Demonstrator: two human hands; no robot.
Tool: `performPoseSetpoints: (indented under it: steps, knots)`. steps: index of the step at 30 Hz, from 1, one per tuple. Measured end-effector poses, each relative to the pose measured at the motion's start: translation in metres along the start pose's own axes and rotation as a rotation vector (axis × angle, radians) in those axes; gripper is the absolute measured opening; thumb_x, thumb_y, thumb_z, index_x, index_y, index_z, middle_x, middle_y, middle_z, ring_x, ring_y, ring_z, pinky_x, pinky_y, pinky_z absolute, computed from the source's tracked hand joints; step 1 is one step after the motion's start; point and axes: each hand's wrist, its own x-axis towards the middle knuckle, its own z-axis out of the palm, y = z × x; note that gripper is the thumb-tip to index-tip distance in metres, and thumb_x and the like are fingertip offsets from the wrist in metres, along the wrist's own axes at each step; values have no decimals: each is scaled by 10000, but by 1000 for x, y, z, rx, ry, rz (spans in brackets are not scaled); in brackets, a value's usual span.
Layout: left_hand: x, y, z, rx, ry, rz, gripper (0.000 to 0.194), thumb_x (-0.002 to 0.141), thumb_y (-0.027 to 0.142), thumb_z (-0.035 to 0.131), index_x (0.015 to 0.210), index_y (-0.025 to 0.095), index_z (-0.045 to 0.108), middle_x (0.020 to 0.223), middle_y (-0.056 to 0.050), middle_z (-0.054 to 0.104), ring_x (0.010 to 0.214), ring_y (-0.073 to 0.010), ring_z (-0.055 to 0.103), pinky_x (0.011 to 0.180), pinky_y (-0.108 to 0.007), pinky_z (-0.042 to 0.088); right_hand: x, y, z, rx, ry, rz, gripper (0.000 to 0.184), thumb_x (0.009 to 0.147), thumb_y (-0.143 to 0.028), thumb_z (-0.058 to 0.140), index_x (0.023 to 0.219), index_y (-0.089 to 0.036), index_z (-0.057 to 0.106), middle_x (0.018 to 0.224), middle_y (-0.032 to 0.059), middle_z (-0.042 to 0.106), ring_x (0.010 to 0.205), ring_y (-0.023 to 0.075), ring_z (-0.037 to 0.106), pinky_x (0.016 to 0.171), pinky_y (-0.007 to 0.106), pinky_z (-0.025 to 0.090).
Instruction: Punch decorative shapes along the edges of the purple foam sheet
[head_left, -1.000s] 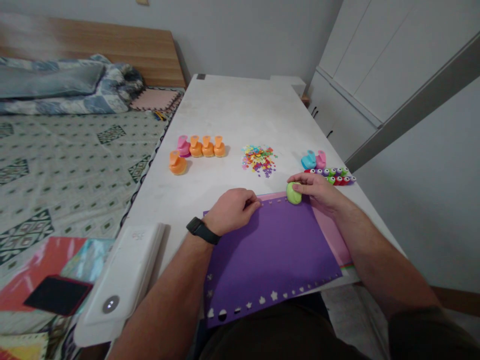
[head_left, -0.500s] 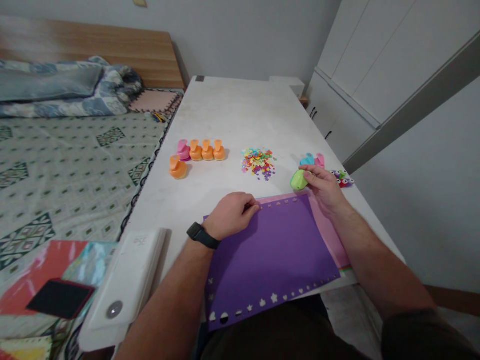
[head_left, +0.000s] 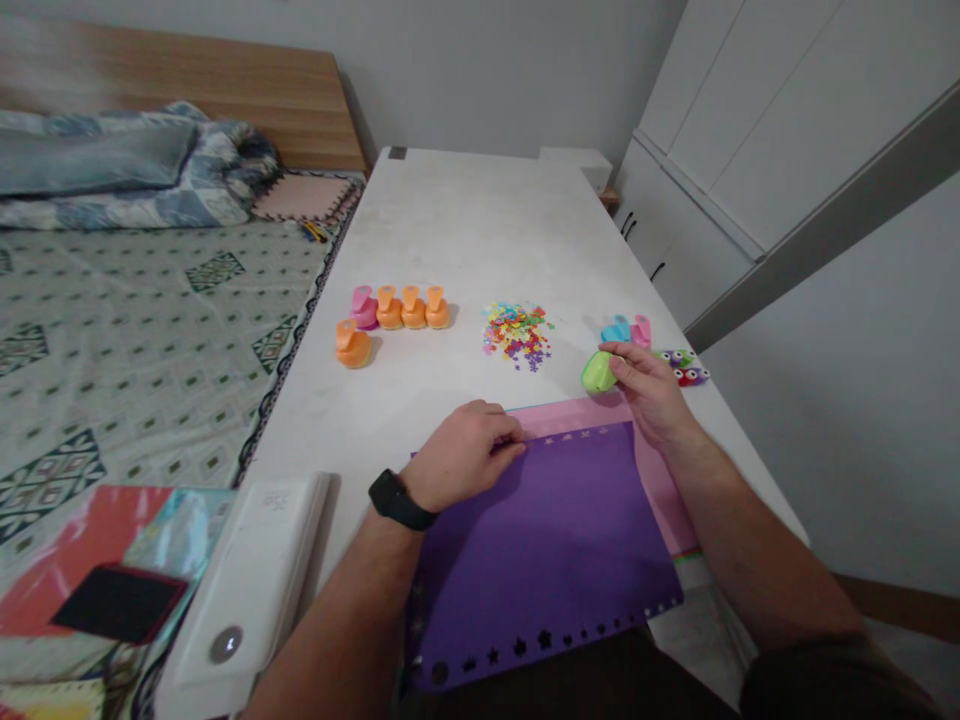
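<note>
My left hand (head_left: 471, 455), with a dark watch on its wrist, pinches the far edge of a purple sheet of paper (head_left: 540, 540). Small punched shapes such as stars and circles line the sheet's edges, and its near edge hangs past the table toward my lap. Pink paper (head_left: 664, 490) lies underneath, showing at the far and right sides. My right hand (head_left: 652, 390) grips a lime-green craft punch (head_left: 599, 372) just beyond the pink paper. A heap of colourful paper cut-outs (head_left: 517, 332) lies between and beyond my hands.
Several orange punches (head_left: 412, 308) and a pink punch (head_left: 364, 308) stand at the left. Blue (head_left: 616, 330) and pink punches plus googly-eyed items (head_left: 686, 368) sit behind my right hand. A white device (head_left: 251, 570) lies at the table's left edge, beside a bed (head_left: 150, 330).
My left hand has drawn the purple sheet toward my body, baring more pink paper along the far side. The green punch stays in my right hand. The view has shifted slightly.
</note>
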Motion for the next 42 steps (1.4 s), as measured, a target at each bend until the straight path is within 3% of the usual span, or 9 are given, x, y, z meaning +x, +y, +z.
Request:
performPoseSetpoints:
  steps: [11,21,33,42]
  knots:
    - [0,-2,5,4,-36,19,148,930,215,616,963,227,760,918,-52,729,919,-206,633,871,-336,479,-2,-3,3,68,-19,88,349,800,-480,789,1055,-245,750,912,20,696,769,172,623,728,314,522]
    - [-1,6,-1,11,-7,-9,125,929,255,612,893,207,721,827,-44,684,819,-184,602,782,-314,464,1,-1,0,180,6,103,343,838,-534,737,1025,-247,732,987,50,717,831,204,657,747,350,563]
    - [-5,12,-2,13,-60,69,127,935,279,620,908,214,725,876,-38,695,858,-183,619,824,-316,474,4,-2,3,347,4,103,264,836,-441,777,957,-207,757,915,39,728,790,177,670,654,293,586]
    - [-6,9,-1,43,-20,29,154,946,282,604,944,216,743,872,-43,704,880,-197,622,848,-336,477,5,0,1,353,-61,173,259,856,-430,766,999,-214,763,988,58,765,861,193,711,741,323,611]
